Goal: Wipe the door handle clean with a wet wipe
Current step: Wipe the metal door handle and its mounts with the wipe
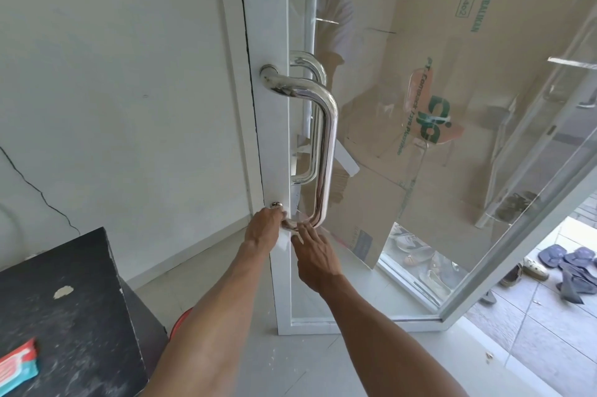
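The chrome door handle (329, 138) stands upright on the white door frame; at its 6 o'clock end the left hand (263, 228) clenches the wet wipe (284, 241) round the lower leg. The right hand (315, 259), at the left hand's 4 o'clock, lies released, its straight fingers touching the wipe. A wipe packet (17, 364) lies on the black counter (64, 316) at 8 o'clock.

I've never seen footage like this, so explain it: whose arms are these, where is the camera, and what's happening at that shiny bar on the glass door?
No machine here: the single picture comes from a camera worn on a person's head, looking down at their own arms. The left hand curls its fingers round the bottom end of the chrome door handle, with a white wet wipe in its grip. The right hand reaches to the same spot, fingers fairly straight. At lower left, a packet lies on a black cabinet. Cardboard stands behind the glass of the door.
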`<action>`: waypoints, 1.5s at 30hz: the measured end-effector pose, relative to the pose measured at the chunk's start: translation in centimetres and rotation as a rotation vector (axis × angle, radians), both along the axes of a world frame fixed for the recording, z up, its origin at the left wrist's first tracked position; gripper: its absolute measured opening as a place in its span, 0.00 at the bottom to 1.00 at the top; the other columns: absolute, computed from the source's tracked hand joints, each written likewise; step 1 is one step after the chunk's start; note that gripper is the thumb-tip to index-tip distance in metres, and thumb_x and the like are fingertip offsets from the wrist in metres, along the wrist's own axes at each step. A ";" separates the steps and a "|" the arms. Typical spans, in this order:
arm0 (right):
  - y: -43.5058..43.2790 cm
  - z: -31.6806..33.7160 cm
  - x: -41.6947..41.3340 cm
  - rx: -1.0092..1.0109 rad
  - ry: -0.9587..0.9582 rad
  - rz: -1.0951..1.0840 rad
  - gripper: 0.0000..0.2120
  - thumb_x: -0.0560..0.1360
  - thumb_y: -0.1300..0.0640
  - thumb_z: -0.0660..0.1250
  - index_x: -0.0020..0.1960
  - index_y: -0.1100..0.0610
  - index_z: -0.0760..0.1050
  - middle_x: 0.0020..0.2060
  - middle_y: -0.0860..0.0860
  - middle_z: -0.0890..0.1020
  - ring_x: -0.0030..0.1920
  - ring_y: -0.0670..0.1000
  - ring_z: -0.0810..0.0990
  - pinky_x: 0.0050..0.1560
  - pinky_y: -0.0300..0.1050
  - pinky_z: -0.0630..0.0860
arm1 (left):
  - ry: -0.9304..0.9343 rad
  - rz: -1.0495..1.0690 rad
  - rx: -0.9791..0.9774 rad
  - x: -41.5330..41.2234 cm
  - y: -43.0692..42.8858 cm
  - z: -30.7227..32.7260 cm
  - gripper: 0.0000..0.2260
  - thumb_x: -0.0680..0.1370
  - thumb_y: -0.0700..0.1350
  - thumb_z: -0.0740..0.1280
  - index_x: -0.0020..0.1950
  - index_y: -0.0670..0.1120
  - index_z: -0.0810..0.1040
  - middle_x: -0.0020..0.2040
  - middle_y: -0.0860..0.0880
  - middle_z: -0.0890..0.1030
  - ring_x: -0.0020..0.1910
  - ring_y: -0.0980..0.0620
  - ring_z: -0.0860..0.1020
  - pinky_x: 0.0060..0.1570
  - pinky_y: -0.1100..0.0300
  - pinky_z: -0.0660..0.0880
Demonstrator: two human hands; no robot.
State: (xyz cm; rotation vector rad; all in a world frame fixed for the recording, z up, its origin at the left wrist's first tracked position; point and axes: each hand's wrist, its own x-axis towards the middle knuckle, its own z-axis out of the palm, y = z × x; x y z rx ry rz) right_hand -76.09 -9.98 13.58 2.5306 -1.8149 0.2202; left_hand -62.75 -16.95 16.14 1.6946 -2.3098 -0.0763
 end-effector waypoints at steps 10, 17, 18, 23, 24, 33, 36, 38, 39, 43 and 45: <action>-1.2 -0.5 2.0 0.543 -1.066 -0.722 0.19 0.73 0.57 0.69 0.60 0.65 0.71 0.52 0.59 0.77 0.52 0.58 0.79 0.57 0.53 0.76 | 0.211 -0.047 0.199 0.1 -0.1 0.7 0.11 0.76 0.42 0.71 0.57 0.49 0.84 0.56 0.48 0.85 0.54 0.48 0.83 0.55 0.59 0.78; -2.1 0.2 4.5 0.490 -1.946 -0.771 0.11 0.75 0.72 0.59 0.38 0.64 0.77 0.30 0.53 0.77 0.31 0.47 0.76 0.31 0.36 0.76 | 0.185 -0.044 0.209 -1.8 0.7 0.5 0.16 0.76 0.47 0.67 0.65 0.52 0.80 0.60 0.44 0.82 0.60 0.45 0.79 0.58 0.53 0.76; -2.0 0.0 4.3 0.487 -1.982 -0.782 0.11 0.74 0.74 0.61 0.38 0.64 0.77 0.30 0.53 0.78 0.32 0.48 0.77 0.33 0.35 0.78 | 0.146 -0.034 0.214 -1.7 0.8 0.5 0.18 0.76 0.47 0.66 0.66 0.52 0.78 0.61 0.44 0.82 0.62 0.44 0.78 0.59 0.52 0.75; -3.2 -0.3 2.8 0.398 -1.908 -0.970 0.03 0.72 0.67 0.70 0.40 0.63 0.78 0.36 0.56 0.81 0.39 0.52 0.79 0.49 0.44 0.77 | 0.133 -0.049 0.255 -1.3 0.8 0.7 0.24 0.76 0.42 0.63 0.72 0.51 0.71 0.63 0.42 0.80 0.63 0.42 0.77 0.58 0.51 0.76; -3.6 -0.1 2.4 0.347 -1.864 -1.004 0.02 0.72 0.65 0.70 0.42 0.63 0.78 0.37 0.56 0.81 0.40 0.52 0.79 0.48 0.45 0.77 | 0.136 -0.064 0.281 -1.1 0.8 0.7 0.29 0.75 0.39 0.64 0.76 0.51 0.65 0.65 0.43 0.79 0.63 0.42 0.77 0.57 0.51 0.76; -3.6 4.3 1.3 -0.194 -1.450 -0.908 0.16 0.69 0.60 0.76 0.52 0.58 0.73 0.41 0.51 0.80 0.44 0.52 0.79 0.44 0.44 0.74 | 0.161 -0.050 0.333 -1.0 1.4 1.1 0.38 0.68 0.31 0.63 0.78 0.43 0.58 0.70 0.44 0.73 0.66 0.43 0.73 0.63 0.54 0.73; -3.6 5.5 1.7 -0.328 -1.496 -0.814 0.21 0.68 0.63 0.76 0.55 0.56 0.68 0.45 0.51 0.80 0.45 0.49 0.79 0.47 0.41 0.75 | 0.194 -0.026 0.364 -1.0 1.5 1.2 0.36 0.68 0.31 0.63 0.77 0.41 0.60 0.68 0.44 0.74 0.68 0.43 0.73 0.66 0.53 0.71; -3.8 5.9 1.7 -0.312 -1.488 -0.845 0.20 0.68 0.61 0.76 0.53 0.57 0.69 0.44 0.52 0.79 0.45 0.51 0.78 0.47 0.44 0.75 | 0.177 -0.031 0.359 -1.0 1.4 1.2 0.35 0.69 0.32 0.63 0.76 0.41 0.61 0.67 0.43 0.75 0.67 0.44 0.73 0.65 0.53 0.72; -4.0 5.8 1.7 -0.281 -1.481 -0.881 0.18 0.68 0.60 0.76 0.52 0.57 0.71 0.43 0.52 0.79 0.45 0.53 0.78 0.47 0.47 0.75 | 0.162 -0.035 0.350 -1.1 1.4 1.2 0.34 0.69 0.32 0.63 0.76 0.41 0.62 0.67 0.43 0.75 0.66 0.43 0.73 0.65 0.53 0.72; -3.8 3.3 0.9 -0.055 -1.387 -1.024 0.13 0.69 0.53 0.76 0.48 0.60 0.78 0.42 0.54 0.82 0.42 0.54 0.78 0.45 0.46 0.75 | 0.100 -0.046 0.329 -1.4 1.3 0.9 0.32 0.70 0.31 0.63 0.74 0.41 0.63 0.67 0.42 0.73 0.64 0.41 0.74 0.61 0.51 0.74; -3.5 2.3 0.4 0.019 -1.314 -1.037 0.13 0.70 0.50 0.74 0.43 0.60 0.79 0.37 0.54 0.81 0.39 0.54 0.78 0.42 0.46 0.75 | 0.070 -0.055 0.311 -1.5 1.3 0.6 0.32 0.71 0.31 0.63 0.74 0.41 0.62 0.68 0.42 0.72 0.65 0.42 0.73 0.61 0.51 0.74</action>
